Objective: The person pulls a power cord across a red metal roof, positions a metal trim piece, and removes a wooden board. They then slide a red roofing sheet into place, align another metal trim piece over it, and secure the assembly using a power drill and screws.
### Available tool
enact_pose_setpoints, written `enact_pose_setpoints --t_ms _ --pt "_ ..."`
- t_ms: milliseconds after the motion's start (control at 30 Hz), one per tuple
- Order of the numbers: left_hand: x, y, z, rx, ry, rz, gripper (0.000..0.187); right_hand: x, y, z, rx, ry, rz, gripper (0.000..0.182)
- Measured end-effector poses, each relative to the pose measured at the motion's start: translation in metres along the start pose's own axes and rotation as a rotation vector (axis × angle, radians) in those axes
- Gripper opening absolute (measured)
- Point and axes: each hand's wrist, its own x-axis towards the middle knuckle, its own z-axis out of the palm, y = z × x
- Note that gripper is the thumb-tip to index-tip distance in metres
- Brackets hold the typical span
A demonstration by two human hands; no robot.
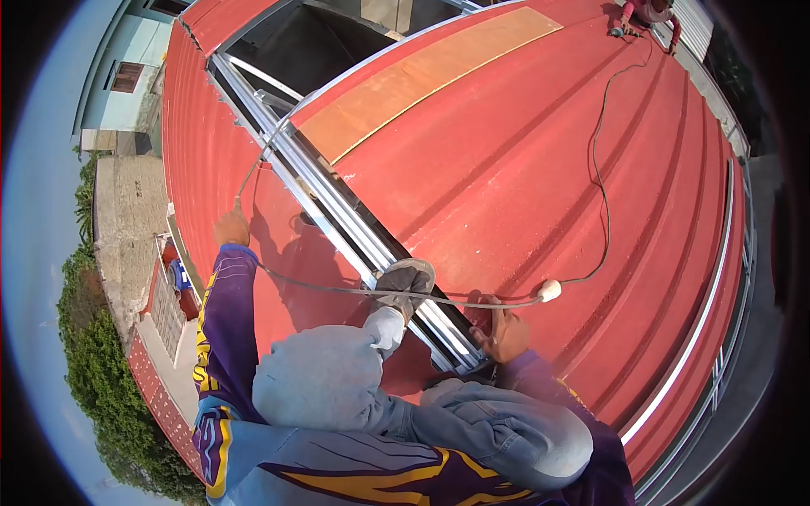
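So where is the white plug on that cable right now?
The small white plug lies on the red corrugated metal roof, just right of the person's right hand.

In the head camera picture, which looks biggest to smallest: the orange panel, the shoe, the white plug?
1. Orange panel, though it lies farthest away.
2. Shoe.
3. White plug.

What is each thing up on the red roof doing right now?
left hand: closed on the cord, held up
right hand: pressed on the roof, by the cord
cord: slack, trailing across the roof
plug: lying on the roof
roof opening: uncovered
other person: crouched at the far edge
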Motion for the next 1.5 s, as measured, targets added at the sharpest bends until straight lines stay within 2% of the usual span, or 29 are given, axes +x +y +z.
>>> enact_pose_setpoints --t_ms 67,133,167,200,300,400,467,533,567,600,667,767,867,933,1067,1200,1267,1500 --pt "0.011 -0.007 -0.005 0.037 0.045 -0.031 0.047 0.007 -0.02 0.001 -0.066 0.027 -0.035 0.084" --pt "0.021 -0.007 -0.006 0.073 0.017 -0.002 0.046 0.024 -0.028 0.012 -0.261 0.065 -0.087 0.083" --pt "0.023 -0.006 -0.005 0.11 -0.014 0.041 0.044 0.03 -0.035 0.016 -0.337 0.055 -0.047 0.069" --pt "0.023 -0.006 -0.003 0.116 -0.011 0.038 0.044 0.034 -0.037 0.02 -0.331 0.057 -0.05 0.069" --pt "0.023 0.01 0.0 0.08 0.055 0.065 0.036 0.034 -0.04 0.026 -0.361 0.047 -0.144 0.046" --pt "0.022 0.02 0.001 0.028 0.023 0.081 0.035 0.026 -0.037 0.028 -0.414 0.092 -0.154 0.045" --pt "0.025 0.031 0.003 0.037 0.011 0.154 0.034 0.021 -0.033 0.024 -0.474 0.084 -0.231 0.044" --pt "0.021 0.044 -0.004 -0.028 -0.017 0.182 0.039 0.025 -0.043 0.003 -0.44 -0.21 -0.171 0.043" --pt "0.021 0.05 -0.014 -0.089 -0.037 0.205 0.049 0.025 -0.039 0.006 -0.44 -0.202 -0.17 0.043" --pt "0.016 0.058 -0.022 -0.088 -0.033 0.207 0.049 0.023 -0.034 0.012 -0.496 -0.196 -0.238 0.043" --pt "0.006 0.075 -0.041 -0.291 0.016 0.295 0.031 0.023 -0.032 0.012 -0.551 -0.185 -0.308 0.043" --pt "0.005 0.098 -0.047 -0.392 -0.021 0.261 0.027 0.013 -0.037 0.004 -0.548 -0.286 -0.294 0.052" --pt "-0.004 0.09 -0.071 -0.301 -0.027 0.285 0.026 0.012 -0.037 -0.005 -0.557 -0.204 -0.299 0.041" --pt "0.016 0.078 -0.045 -0.259 -0.015 0.245 0.025 0.014 -0.04 -0.009 -0.484 -0.061 -0.375 0.041" --pt "0.019 0.073 -0.054 -0.172 -0.04 0.131 0.018 0.012 -0.038 -0.01 -0.55 -0.049 -0.433 0.039" --pt "0.024 0.08 -0.041 -0.19 -0.086 0.23 0.02 0.011 -0.04 -0.017 -0.558 -0.08 -0.425 0.037" --pt "0.026 0.095 -0.038 -0.363 -0.082 0.309 0.028 0.012 -0.043 -0.019 -0.56 -0.093 -0.411 0.036" --pt "0.022 0.119 -0.056 -0.431 -0.026 0.237 0.022 0.011 -0.045 -0.024 -0.57 -0.117 -0.456 0.038"
